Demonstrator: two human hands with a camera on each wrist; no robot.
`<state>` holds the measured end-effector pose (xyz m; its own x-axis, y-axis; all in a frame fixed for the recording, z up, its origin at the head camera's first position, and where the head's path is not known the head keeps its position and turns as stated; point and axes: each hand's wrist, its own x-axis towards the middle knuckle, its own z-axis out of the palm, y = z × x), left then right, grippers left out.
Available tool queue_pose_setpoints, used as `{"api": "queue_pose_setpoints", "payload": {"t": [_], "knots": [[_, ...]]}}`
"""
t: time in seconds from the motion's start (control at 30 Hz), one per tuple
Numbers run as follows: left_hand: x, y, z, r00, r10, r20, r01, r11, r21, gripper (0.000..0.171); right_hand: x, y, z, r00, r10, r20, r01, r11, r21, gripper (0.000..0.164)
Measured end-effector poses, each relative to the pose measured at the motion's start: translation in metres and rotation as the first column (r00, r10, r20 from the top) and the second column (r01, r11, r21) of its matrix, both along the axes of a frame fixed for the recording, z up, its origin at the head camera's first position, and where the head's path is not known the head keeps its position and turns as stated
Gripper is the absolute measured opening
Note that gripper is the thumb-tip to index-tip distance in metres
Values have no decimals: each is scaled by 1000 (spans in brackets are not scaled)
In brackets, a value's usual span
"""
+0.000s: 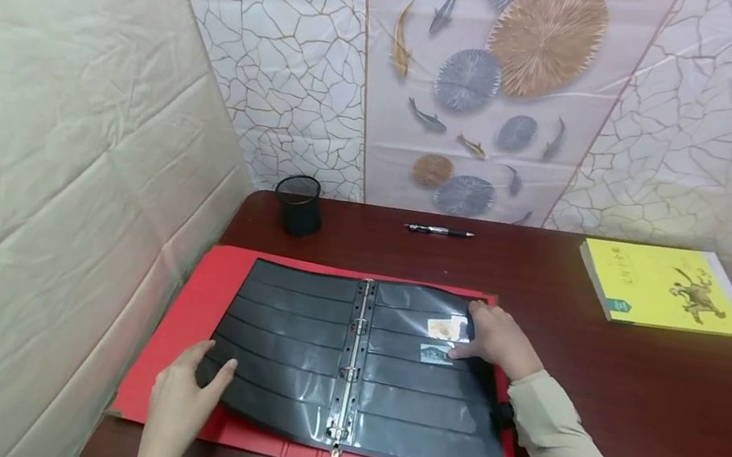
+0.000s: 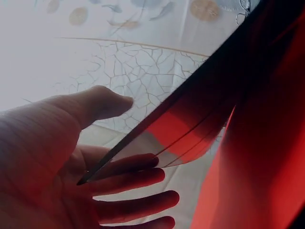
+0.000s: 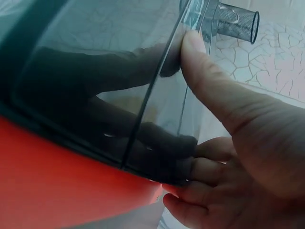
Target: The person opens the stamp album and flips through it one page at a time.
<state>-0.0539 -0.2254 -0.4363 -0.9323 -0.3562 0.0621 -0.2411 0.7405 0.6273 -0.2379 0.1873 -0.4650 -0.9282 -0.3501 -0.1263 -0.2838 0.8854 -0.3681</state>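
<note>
Fabric (image 1: pixel 42 147) in a pale colour covers the far left side. Next up is the red binder (image 1: pixel 187 303), lying open on the dark table (image 1: pixel 633 423), with the left hand (image 1: pixel 181 400) at its left edge. That hand's pretty spread out: page edge sits between thumb and fingers, thumb off it, so no pinch. Black mesh cup (image 1: pixel 298 212) stands behind the left page (image 1: pixel 289 329). Then you've got the metal rings (image 1: pixel 350 374) down the middle, and a pen (image 1: pixel 439 231) lying past the binder. Right page (image 1: pixel 429 411) has two small cards (image 1: pixel 436 355) up top, and the right hand (image 1: pixel 500 342) is there, thumb by the lower one, fingers around the page edge. Can't tell if it's actually pinching. Far right: yellow book (image 1: pixel 664 289).
</note>
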Motion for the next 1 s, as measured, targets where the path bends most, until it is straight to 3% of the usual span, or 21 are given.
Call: {"api": "queue_pose_setpoints", "payload": {"t": [0.17,0.47,0.8,1.0], "knots": [[-1,-4,-9,998,-16,58,17,1000,-11,60,4,-4,0,1000,-15,-2,15,1000,-4,82],[0,-6,-20,994,-33,105,36,999,-31,58,7,-11,1,990,-127,62,130,991,-41,82],[1,-9,-36,985,-31,168,40,998,-51,62,11,-10,3,990,-137,-29,135,989,-62,84],[2,-8,-42,975,-56,214,67,997,-48,70,17,-12,0,975,-195,-105,186,979,-88,86]]}}
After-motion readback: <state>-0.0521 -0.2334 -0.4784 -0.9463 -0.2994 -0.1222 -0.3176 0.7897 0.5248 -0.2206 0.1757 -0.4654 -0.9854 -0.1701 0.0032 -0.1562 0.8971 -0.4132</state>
